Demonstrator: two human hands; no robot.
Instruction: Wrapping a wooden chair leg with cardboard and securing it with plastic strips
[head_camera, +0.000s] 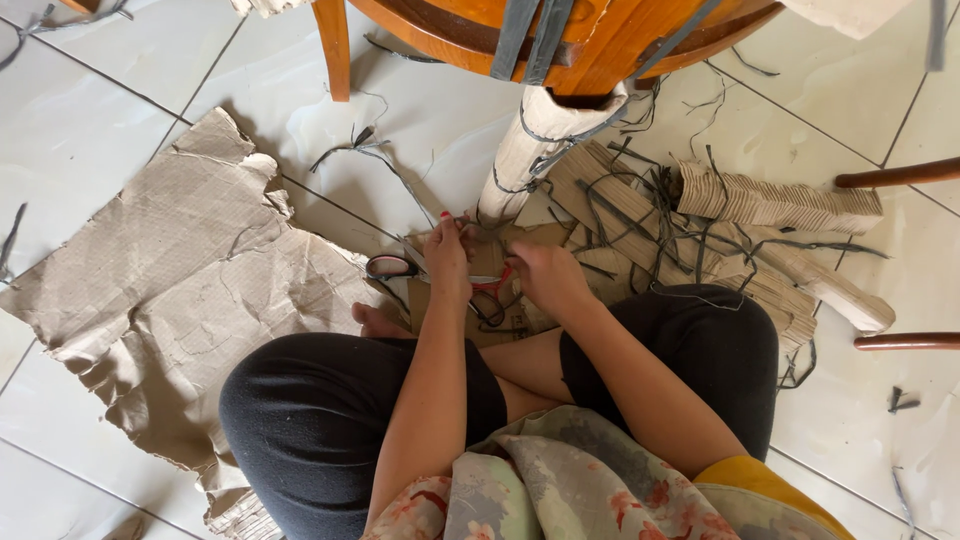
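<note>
1. Left hand (447, 258) pinches the cardboard wrap (528, 150) at the foot of the chair leg
2. Right hand (545, 275) curls on brown card; what it grips I cannot tell
3. Red scissors (490, 292) lie between the hands; fingers could catch the blades
4. Loose black strips (660, 215) may snag

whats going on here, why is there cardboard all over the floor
A person sits cross-legged on the tiled floor at the base of a wooden furniture leg wrapped in cardboard. The left hand and right hand work low on a cardboard piece in front of the knees. Scissors lie just left of the hands. A torn cardboard sheet and dark strap offcuts lie around.
</note>
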